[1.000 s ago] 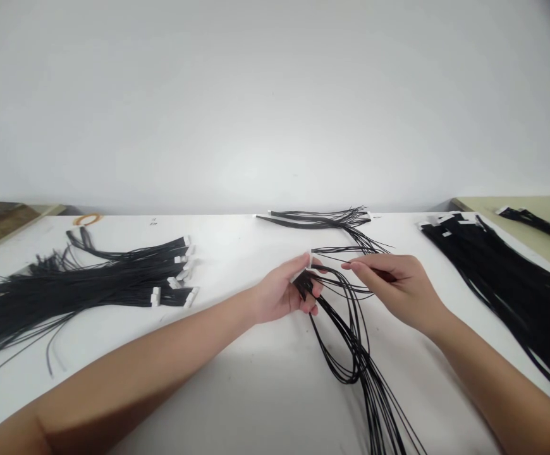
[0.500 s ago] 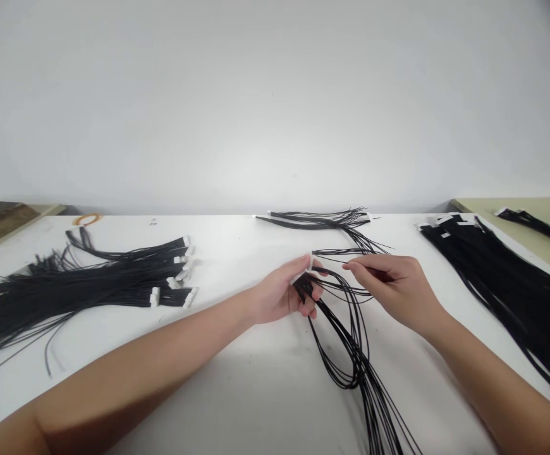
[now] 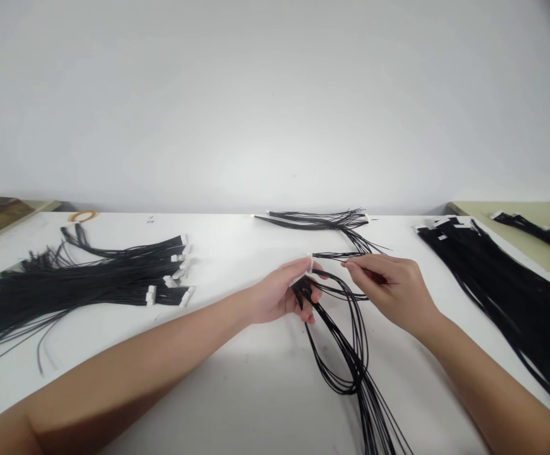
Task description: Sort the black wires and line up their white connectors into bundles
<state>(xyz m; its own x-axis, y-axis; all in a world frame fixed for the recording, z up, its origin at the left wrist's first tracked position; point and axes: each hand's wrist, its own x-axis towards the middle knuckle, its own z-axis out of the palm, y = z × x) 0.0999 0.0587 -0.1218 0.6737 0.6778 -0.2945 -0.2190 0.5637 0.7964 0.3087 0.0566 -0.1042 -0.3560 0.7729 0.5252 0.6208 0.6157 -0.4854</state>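
Observation:
My left hand (image 3: 287, 292) is closed on a black wire harness (image 3: 336, 335), with a white connector (image 3: 310, 263) held upright at the thumb tip. Several wires run from this connector and loop down over the front of the table. To the right of it, my right hand (image 3: 391, 284) pinches a thin black wire between thumb and forefinger, a short way from the connector. The end of that wire is too small to make out. Part of the harness is hidden behind the left fingers.
On the left lies a pile of black wires (image 3: 95, 281) with white connectors. Another bundle (image 3: 313, 221) rests at the table's back. A thick stack of black harnesses (image 3: 502, 284) lies at the right. An orange ring (image 3: 83, 216) sits at the back left.
Both hands keep their grips and have barely moved. The view has shifted slightly, and the pinched wire now sits closer in line with the connector.

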